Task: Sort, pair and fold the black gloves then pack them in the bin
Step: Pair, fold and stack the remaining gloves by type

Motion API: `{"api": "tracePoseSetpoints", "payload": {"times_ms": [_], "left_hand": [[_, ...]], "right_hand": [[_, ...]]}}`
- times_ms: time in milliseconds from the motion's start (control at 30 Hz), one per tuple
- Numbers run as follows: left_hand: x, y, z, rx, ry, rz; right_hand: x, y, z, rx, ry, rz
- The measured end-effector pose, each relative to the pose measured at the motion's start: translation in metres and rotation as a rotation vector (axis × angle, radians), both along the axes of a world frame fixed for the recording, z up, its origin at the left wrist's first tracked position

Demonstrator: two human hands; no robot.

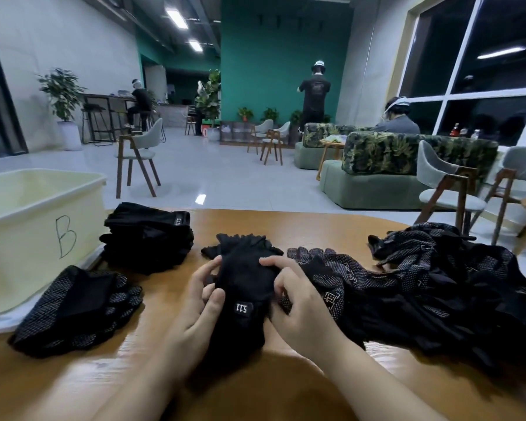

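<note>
Black folded gloves [148,238] are stacked beside the empty bin [40,226]; your hands, left [195,308] and right [298,302], pinch one pair [243,287] mid-desk, and a big unsorted pile [431,287] remains.

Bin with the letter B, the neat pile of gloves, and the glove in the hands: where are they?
Bin [28,238], head view, front wall beside the B.
Neat pile of gloves [148,238], head view, middle of the stack.
Held glove [243,287], head view, its middle above the label.

Bin [28,238] stands at table [255,226] far left. Folded stack [149,238] lies just right of it; loose pile [438,284] occupies the right. One glove [243,287] lies between, centre.
</note>
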State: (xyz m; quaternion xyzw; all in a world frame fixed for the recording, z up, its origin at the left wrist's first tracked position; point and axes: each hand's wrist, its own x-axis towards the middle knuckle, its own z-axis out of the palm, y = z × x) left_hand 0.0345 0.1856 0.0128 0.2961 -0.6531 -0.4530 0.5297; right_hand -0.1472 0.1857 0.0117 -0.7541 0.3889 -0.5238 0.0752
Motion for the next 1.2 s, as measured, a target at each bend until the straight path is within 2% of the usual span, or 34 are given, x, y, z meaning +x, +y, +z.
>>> {"api": "tracePoseSetpoints", "payload": {"times_ms": [33, 133, 233, 333, 533, 700, 800, 867, 933, 967, 1033, 1200], "left_hand": [[0.003, -0.003, -0.003, -0.024, 0.008, 0.01], [0.006, -0.008, -0.008, -0.168, -0.138, 0.115], [0.006, -0.011, -0.01, -0.285, -0.242, 0.185], [0.007, -0.014, -0.015, -0.296, -0.325, 0.181], [0.002, -0.014, -0.011, -0.316, -0.362, 0.208], [-0.005, -0.039, 0.005, -0.443, -0.444, 0.307], [-0.015, -0.069, 0.018, -0.366, -0.501, 0.353], [-0.019, -0.089, 0.02, -0.183, -0.569, 0.337], [-0.017, -0.104, 0.015, 0.06, -0.739, 0.285], [-0.014, -0.109, 0.011, 0.123, -0.84, 0.261], [-0.005, -0.112, 0.003, 0.121, -0.951, 0.256], [0.003, -0.094, -0.008, -0.029, -1.031, 0.346]], "right_hand": [[0.001, -0.002, -0.005, 0.051, 0.007, 0.007], [0.002, -0.006, -0.009, 0.172, 0.058, -0.004], [0.001, -0.01, -0.008, 0.118, 0.213, -0.076], [-0.001, -0.012, -0.011, 0.137, 0.296, -0.135], [-0.001, -0.02, -0.007, 0.137, 0.326, -0.142], [0.001, -0.048, 0.025, 0.091, 0.306, -0.157], [-0.005, -0.078, 0.041, 0.187, 0.301, -0.205], [-0.013, -0.093, 0.043, 0.335, 0.355, -0.249], [-0.02, -0.096, 0.042, 0.46, 0.417, -0.301], [-0.023, -0.091, 0.042, 0.483, 0.431, -0.321], [-0.027, -0.072, 0.043, 0.455, 0.418, -0.34], [-0.046, -0.015, 0.025, 0.374, 0.422, -0.395]]}}
